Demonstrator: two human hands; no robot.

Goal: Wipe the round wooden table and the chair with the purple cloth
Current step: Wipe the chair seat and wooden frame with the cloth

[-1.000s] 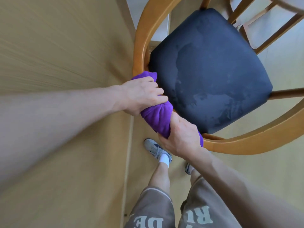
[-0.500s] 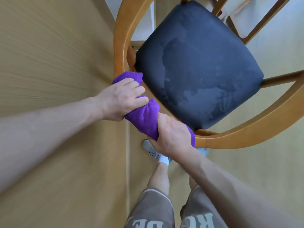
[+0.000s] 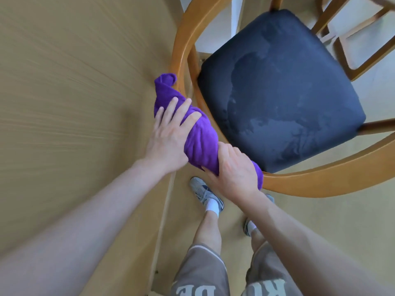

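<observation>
The purple cloth (image 3: pixel 198 137) is wrapped around the chair's curved wooden back rail (image 3: pixel 181 41). My left hand (image 3: pixel 168 137) lies on the cloth's upper part with its fingers loosened and spread over it. Lower down on the rail, my right hand (image 3: pixel 233 174) is clenched around the cloth. The chair has a dark blue padded seat (image 3: pixel 284 88) with faint marks on it. The round wooden table is not in view.
A beige wall (image 3: pixel 64 103) fills the left side, close to the chair rail. My legs and grey shoes (image 3: pixel 205 193) stand on the wooden floor below the rail. Legs of another wooden chair (image 3: pixel 350 37) show at the top right.
My left hand has loosened from a closed grip to spread fingers over the cloth. More cloth shows above it, and the view has tilted.
</observation>
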